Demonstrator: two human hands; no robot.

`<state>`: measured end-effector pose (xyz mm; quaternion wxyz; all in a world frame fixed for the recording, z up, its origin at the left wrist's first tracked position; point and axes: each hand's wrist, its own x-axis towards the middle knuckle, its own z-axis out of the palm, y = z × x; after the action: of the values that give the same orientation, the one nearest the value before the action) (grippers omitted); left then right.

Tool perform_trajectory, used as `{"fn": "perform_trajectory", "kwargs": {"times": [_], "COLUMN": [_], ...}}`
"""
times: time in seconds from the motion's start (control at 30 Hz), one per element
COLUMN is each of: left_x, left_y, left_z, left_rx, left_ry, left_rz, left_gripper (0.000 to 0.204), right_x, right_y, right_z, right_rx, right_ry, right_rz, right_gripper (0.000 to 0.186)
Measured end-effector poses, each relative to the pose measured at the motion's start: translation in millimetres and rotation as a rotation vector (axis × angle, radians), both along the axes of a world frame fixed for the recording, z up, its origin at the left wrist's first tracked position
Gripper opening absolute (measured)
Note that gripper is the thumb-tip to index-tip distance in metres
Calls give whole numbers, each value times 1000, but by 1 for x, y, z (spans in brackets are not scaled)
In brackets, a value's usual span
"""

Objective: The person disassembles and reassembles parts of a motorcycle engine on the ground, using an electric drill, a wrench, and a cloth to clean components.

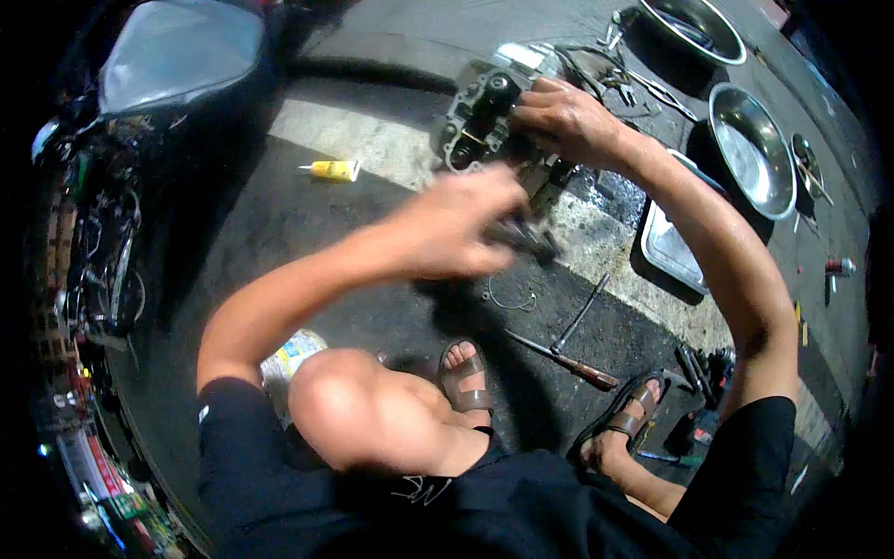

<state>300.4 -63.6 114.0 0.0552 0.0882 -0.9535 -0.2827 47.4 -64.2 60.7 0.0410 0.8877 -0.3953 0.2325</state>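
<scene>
Squatting on dark pavement, the person works on a metal engine part (480, 116) that sits on the ground ahead of the knees, at the edge of a pale painted stripe.

Right hand (563, 116): laid over the right side of the engine part, fingers curled and gripping its edge.

Left hand (466, 219): motion-blurred, just below the part. Fingers closed around a dark tool (526, 238) whose end sticks out to the right. Kind of tool cannot be told from the blur.

Surroundings:
- Yellow tube (335, 170) lying on the ground to the left of the part, well apart from both hands.
- Wire ring (510, 298) on the ground below the left hand.
- Wooden-handled screwdriver (570, 363) and a thin metal rod (582, 312) lying between the two sandalled feet.
- Flat rectangular metal tray (666, 247) under the right forearm.
- Round steel bowl (752, 149) to the right of the tray; second steel bowl (694, 26) at the top edge.
- Loose pliers and small tools (643, 84) beyond the right hand.
- Parked motorcycle (102, 186) at far left, seat facing up.
</scene>
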Motion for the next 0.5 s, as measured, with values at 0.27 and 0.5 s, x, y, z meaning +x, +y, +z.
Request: {"fn": "perform_trajectory", "kwargs": {"times": [0.27,0.5], "left_x": [-162,-305], "left_y": [115,181], "left_z": [-195,-305], "left_rx": [218,521], "left_ry": [49,61], "left_rz": [192,532], "left_gripper": [33,34], "right_x": [5,1], "right_y": [-5,2], "right_z": [-17,-14], "right_rx": [56,55], "right_ry": [-111,-120], "right_rz": [-22,-36], "right_gripper": [27,33]}}
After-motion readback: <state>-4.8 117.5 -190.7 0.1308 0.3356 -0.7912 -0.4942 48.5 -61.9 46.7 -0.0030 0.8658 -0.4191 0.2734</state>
